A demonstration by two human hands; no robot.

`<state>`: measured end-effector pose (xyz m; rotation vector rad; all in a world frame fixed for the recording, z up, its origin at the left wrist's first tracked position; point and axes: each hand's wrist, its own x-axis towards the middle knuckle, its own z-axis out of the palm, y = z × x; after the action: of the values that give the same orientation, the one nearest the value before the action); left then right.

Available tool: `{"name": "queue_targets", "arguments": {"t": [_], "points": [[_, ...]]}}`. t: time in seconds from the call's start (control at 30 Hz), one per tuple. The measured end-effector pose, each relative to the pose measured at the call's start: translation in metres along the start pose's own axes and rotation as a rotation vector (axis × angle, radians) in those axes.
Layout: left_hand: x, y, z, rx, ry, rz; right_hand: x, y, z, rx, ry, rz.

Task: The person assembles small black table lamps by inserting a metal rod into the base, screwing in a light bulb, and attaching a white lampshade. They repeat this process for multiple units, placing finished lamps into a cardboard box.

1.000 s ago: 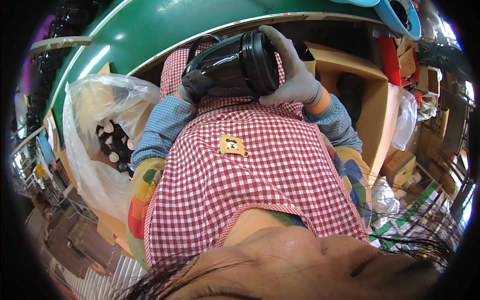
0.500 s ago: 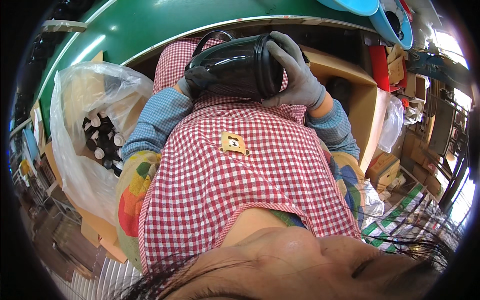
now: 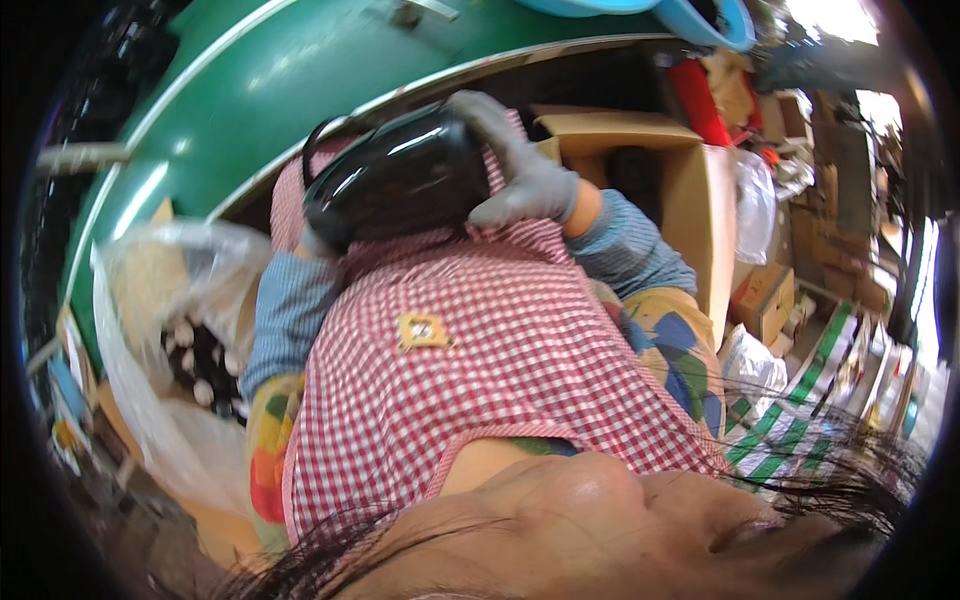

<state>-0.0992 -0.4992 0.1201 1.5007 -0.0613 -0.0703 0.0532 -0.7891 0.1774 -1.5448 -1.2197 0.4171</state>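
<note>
A glossy black rounded vessel (image 3: 405, 175) with a thin loop handle (image 3: 312, 150) lies on its side above my lap. My right hand (image 3: 520, 180), in a grey glove, grips its right end, thumb on the near side and fingers on the far side. At the opposite end, my left hand (image 3: 318, 243) supports the vessel; most of its fingers are hidden behind or under the black body. Beneath both hands spreads a red-and-white checked apron (image 3: 470, 330).
To my left, a clear plastic bag (image 3: 130, 330) holds several black-and-white parts (image 3: 200, 365). An open cardboard box (image 3: 690, 210) stands to my right. Ahead runs a green table (image 3: 330, 70) with blue basins (image 3: 715, 25) at its far right. A smaller box (image 3: 765, 300) sits farther right.
The black vessel and both hands have shifted left, and its right end has turned away so the ridged rim shows less. The whole view has shifted and is somewhat blurred.
</note>
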Motion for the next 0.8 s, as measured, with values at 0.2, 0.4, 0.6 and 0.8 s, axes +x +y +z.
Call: {"name": "queue_targets", "arguments": {"t": [0.2,0.4,0.6,0.8], "points": [[-0.002,0.015,0.013,-0.325,0.102,-0.060,-0.007,0.015,0.014,0.113,0.200,-0.124],[-0.013,0.002,-0.022,-0.232,0.092,-0.036,0.002,0.006,0.022,0.521,0.258,0.125],[-0.015,-0.008,-0.019,0.429,-0.037,-0.053,0.000,-0.024,0.015,-0.032,0.338,-0.188],[0.006,-0.008,0.056,-0.157,-0.058,-0.069,0.030,-0.062,-0.007,-0.342,-0.017,-0.614]]}}
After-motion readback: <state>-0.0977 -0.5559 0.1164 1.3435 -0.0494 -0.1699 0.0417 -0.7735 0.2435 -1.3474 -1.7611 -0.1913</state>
